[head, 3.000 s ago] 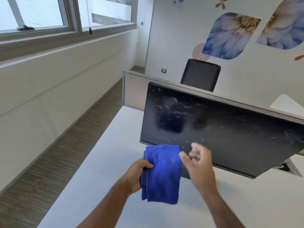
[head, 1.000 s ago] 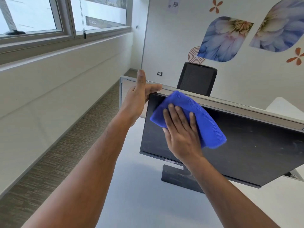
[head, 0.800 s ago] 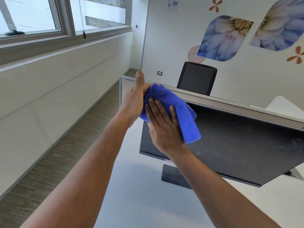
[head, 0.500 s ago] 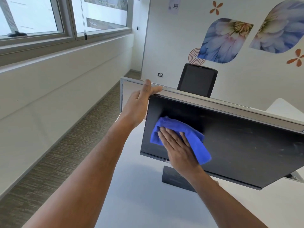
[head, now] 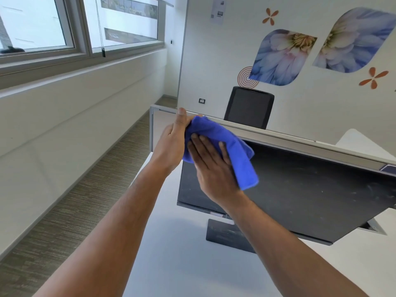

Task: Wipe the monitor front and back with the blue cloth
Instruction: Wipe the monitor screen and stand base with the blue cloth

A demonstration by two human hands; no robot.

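The blue cloth (head: pixel 231 146), soft, napped and loosely folded, is pressed by the flat, straight-fingered right hand (head: pixel 212 168) against the upper left corner of the monitor (head: pixel 300 194). That corner is gripped by the left hand (head: pixel 171 144), thumb raised along the edge. The flat, matte black screen is seen dusty and streaked toward the right, standing on the smooth white desk (head: pixel 182 264).

Black monitor (head: pixel 300 196), dusty screen streaked pale, upright on a dark base on the white desk. Folded blue cloth (head: pixel 231 146) flat against the screen's upper left corner.
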